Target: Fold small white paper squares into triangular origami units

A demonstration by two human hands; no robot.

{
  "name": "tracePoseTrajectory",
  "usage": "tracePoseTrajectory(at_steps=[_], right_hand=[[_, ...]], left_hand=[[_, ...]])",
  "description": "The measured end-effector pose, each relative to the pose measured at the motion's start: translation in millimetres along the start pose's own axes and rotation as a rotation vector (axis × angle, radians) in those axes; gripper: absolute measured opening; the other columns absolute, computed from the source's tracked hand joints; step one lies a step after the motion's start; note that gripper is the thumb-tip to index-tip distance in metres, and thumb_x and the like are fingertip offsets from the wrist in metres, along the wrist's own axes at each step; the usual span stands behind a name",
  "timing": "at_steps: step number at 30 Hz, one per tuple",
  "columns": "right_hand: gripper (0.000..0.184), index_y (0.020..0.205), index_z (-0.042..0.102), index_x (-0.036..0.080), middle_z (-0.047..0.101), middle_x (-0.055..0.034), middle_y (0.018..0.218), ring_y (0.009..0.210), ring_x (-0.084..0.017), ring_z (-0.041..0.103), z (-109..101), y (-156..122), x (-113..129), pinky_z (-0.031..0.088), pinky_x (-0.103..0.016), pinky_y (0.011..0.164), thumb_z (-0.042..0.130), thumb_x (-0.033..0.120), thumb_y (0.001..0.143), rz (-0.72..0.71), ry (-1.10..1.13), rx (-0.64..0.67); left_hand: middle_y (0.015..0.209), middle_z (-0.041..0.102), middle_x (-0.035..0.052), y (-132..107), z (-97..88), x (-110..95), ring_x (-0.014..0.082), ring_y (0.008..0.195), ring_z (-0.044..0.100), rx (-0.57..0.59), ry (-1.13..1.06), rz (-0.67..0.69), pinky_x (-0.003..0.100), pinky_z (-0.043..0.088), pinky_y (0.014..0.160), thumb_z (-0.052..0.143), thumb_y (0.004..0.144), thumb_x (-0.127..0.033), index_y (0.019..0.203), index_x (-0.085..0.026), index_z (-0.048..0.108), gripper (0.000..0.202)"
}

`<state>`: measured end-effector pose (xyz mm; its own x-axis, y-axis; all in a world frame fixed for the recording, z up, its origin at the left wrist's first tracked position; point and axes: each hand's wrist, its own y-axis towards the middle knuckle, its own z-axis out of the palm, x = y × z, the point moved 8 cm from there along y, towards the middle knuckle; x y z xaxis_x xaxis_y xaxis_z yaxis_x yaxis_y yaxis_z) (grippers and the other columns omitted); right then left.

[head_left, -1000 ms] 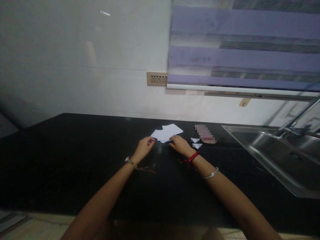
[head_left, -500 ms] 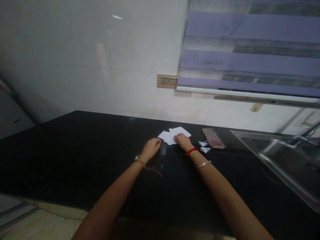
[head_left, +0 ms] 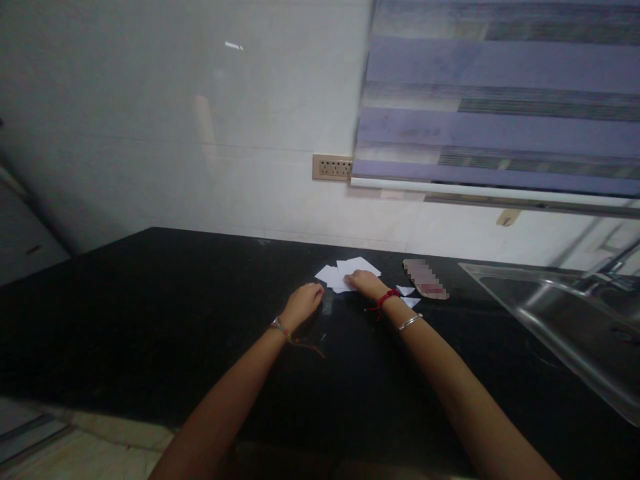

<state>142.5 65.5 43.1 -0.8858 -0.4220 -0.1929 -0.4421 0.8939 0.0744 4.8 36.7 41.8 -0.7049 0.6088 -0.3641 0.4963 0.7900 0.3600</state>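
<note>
Several white paper squares [head_left: 345,272] lie in a loose pile on the black countertop [head_left: 150,307]. My right hand [head_left: 367,285] rests on the near edge of the pile, fingers stretched out over the top sheet. My left hand [head_left: 304,301] lies on the counter just left of the pile, fingers curled loosely, with nothing visible in them. Two small folded white paper triangles [head_left: 407,297] sit right of my right wrist.
A blurred pinkish packet [head_left: 425,279] lies beyond the triangles. A steel sink [head_left: 565,320] with a tap fills the right side. A tiled wall with a socket strip [head_left: 332,167] and a purple striped blind [head_left: 500,107] stands behind the counter.
My right hand has slid forward onto the paper pile. My left hand has drawn back slightly from the pile. The camera view has shifted a little.
</note>
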Motion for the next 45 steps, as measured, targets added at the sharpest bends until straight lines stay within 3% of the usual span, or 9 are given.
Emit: tracePoseTrajectory(at_steps=[10,14,19,21,23,26,33,38,45], right_hand=[[0.041,0.118,0.039,0.011,0.057,-0.0129,0.103,0.093,-0.019,0.053,-23,-1,-34,0.039,-0.03,0.078,0.038,0.009,0.077,0.291,0.327,-0.385],[0.032,0.107,0.049,0.009,0.059,-0.0125,0.097,0.085,-0.019,0.055,-35,-18,-52,0.041,-0.031,0.073,0.036,0.02,0.079,0.43,0.506,-0.513],[0.032,0.09,0.058,0.011,0.063,-0.0064,0.078,0.066,-0.014,0.055,-36,-53,-51,0.041,-0.023,0.056,0.04,0.034,0.077,0.414,0.72,-0.496],[0.033,0.084,0.061,0.012,0.062,-0.0041,0.069,0.06,-0.013,0.053,-33,-69,-46,0.038,-0.021,0.05,0.043,0.038,0.076,0.393,0.785,-0.463],[0.031,0.079,0.062,0.012,0.061,-0.0027,0.066,0.058,-0.012,0.052,-28,-82,-40,0.036,-0.02,0.049,0.045,0.039,0.074,0.373,0.837,-0.43],[0.029,0.073,0.063,0.013,0.06,-0.0022,0.064,0.057,-0.012,0.051,-18,-95,-30,0.035,-0.02,0.049,0.047,0.037,0.073,0.366,0.901,-0.387],[0.032,0.093,0.058,0.011,0.063,-0.0047,0.081,0.065,-0.013,0.055,3,-108,-16,0.042,-0.022,0.056,0.055,0.031,0.069,0.365,1.177,-0.302],[0.032,0.094,0.059,0.012,0.063,-0.0043,0.081,0.063,-0.013,0.054,0,-115,-13,0.042,-0.024,0.059,0.06,0.015,0.062,0.388,0.945,-0.254],[0.025,0.093,0.059,0.012,0.061,-0.0077,0.089,0.081,-0.016,0.055,-26,-115,22,0.042,-0.028,0.074,0.046,0.007,0.072,0.087,0.586,-0.352]], left_hand=[[0.087,0.058,0.0053,-1,1.9,-2,0.016,0.082,0.053,0.027,0.035,0.009,0.026,0.04,0.072,0.037,0.082,-0.021,0.085,-0.017,0.056,0.02],[0.09,0.057,0.0053,0,-4.5,-4,0.0159,0.085,0.052,-0.036,-0.038,-0.002,0.027,0.04,0.075,0.039,0.081,-0.022,0.09,-0.017,0.055,0.019],[0.088,0.057,0.0043,1,-17.5,-4,0.0135,0.077,0.054,-0.145,-0.397,-0.115,0.025,0.042,0.071,0.044,0.079,-0.028,0.096,-0.016,0.051,0.022],[0.087,0.058,0.0049,0,-9.2,-5,0.012,0.072,0.056,-0.061,-0.599,-0.199,0.023,0.043,0.065,0.042,0.08,-0.031,0.099,-0.015,0.048,0.026],[0.086,0.058,0.0049,-3,8.8,-17,0.0109,0.066,0.056,0.147,-0.774,-0.219,0.021,0.042,0.056,0.04,0.08,-0.034,0.104,-0.015,0.045,0.031],[0.075,0.059,0.0014,-11,25.6,-36,0.0102,0.061,0.055,0.34,-0.836,-0.181,0.02,0.04,0.054,0.054,0.07,-0.026,0.107,-0.015,0.042,0.04],[0.064,0.055,-0.002,-17,28.2,-45,0.0102,0.058,0.052,0.354,-0.635,-0.174,0.02,0.039,0.054,0.052,0.066,-0.016,0.092,-0.015,0.048,0.026],[0.064,0.055,-0.0028,-18,25.9,-47,0.0097,0.057,0.051,0.307,-0.489,-0.158,0.019,0.036,0.052,0.05,0.066,-0.015,0.084,-0.016,0.046,0.018],[0.065,0.053,-0.0021,-17,24.2,-53,0.0106,0.06,0.048,0.293,-0.292,0.026,0.021,0.033,0.054,0.056,0.066,-0.02,0.067,-0.016,0.048,0.009]])
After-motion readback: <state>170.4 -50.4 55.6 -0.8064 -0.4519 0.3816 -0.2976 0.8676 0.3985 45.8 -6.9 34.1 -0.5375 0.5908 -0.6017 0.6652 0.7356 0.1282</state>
